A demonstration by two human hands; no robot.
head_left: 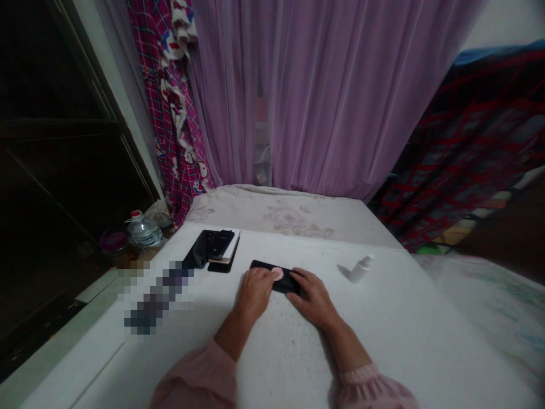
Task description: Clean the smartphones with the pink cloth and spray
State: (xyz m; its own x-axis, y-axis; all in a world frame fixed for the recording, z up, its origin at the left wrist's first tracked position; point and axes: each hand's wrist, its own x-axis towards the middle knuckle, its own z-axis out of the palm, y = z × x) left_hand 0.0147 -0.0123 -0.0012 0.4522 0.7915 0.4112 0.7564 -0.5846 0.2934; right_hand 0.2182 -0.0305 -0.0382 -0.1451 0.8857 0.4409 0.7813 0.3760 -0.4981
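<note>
A black smartphone (284, 286) lies flat on the white table in front of me. My left hand (254, 291) is at its left end, fingers bent, pressing a small round pale pink pad (277, 274) against the phone's surface. At the other end, my right hand (313, 296) grips the phone, with the thumb at the near edge and the fingers over the far side. The hands partly cover both ends of the phone. A small white spray bottle (361, 270) stands on the table to the right of my right hand.
Several phones and a white-edged stack (230, 250) lie at the table's left side, close to a blurred-out patch (159, 298). A water bottle with a red cap (145, 230) stands beyond the left edge. Purple curtains (332, 102) hang behind the table.
</note>
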